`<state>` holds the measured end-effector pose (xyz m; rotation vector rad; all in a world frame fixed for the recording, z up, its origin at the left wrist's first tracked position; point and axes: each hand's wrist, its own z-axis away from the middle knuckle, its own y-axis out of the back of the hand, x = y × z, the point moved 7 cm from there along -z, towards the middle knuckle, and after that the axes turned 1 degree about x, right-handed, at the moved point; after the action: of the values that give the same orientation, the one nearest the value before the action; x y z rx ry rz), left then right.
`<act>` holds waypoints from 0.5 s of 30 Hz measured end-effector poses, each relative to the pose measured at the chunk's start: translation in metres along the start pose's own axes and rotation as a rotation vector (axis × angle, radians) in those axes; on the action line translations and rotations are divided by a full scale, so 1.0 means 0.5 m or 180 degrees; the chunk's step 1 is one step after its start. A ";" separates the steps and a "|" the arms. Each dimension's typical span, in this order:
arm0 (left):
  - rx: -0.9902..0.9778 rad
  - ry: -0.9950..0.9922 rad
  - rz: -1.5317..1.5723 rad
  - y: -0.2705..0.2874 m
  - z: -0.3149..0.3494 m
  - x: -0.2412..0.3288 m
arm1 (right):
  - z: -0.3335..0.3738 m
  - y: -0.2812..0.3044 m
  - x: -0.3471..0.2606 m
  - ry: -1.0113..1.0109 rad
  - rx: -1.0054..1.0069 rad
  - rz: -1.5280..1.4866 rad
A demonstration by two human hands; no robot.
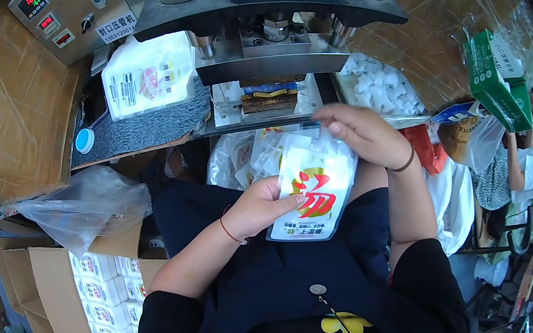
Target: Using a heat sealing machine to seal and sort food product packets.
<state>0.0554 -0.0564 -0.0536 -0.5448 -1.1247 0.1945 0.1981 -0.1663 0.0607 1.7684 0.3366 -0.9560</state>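
A flat white plastic pouch (321, 165) with red and gold print is held over my lap. My left hand (259, 208) grips its left side, with the thumb lying across the printed front. My right hand (364, 135) has its thumb and fingers closed at the upper right corner of the pouch. Whether a small part sits between those fingertips is hidden. Behind the pouch, more printed pouches (258, 154) lie in clear plastic at the bench's front edge. A metal press (271, 57) stands straight ahead, a dark block (270, 98) beneath its head.
Stacked white pouches (148, 77) and a blue cap (84, 140) lie on grey cloth at the left. Small white plastic pieces (381, 85) fill a tray right of the press. A control box (69, 24), a carton of packs (104, 298) and a green box (496, 79) surround me.
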 end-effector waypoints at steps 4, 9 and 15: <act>0.0305 -0.0275 0.0327 0.036 -0.012 0.028 | 0.025 0.119 0.067 -0.0778 0.1539 0.2231; 0.0790 -0.0396 0.0526 0.101 -0.039 0.135 | 0.013 0.119 0.156 -0.1143 0.0821 0.2756; 0.0796 -0.1296 0.0067 0.107 -0.066 0.152 | 0.052 0.126 0.185 -0.1298 0.1131 0.2714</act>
<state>0.1243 0.0105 -0.0305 -0.2989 -1.4641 0.4733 0.2855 -0.2346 0.0305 1.7124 -0.8358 -0.7272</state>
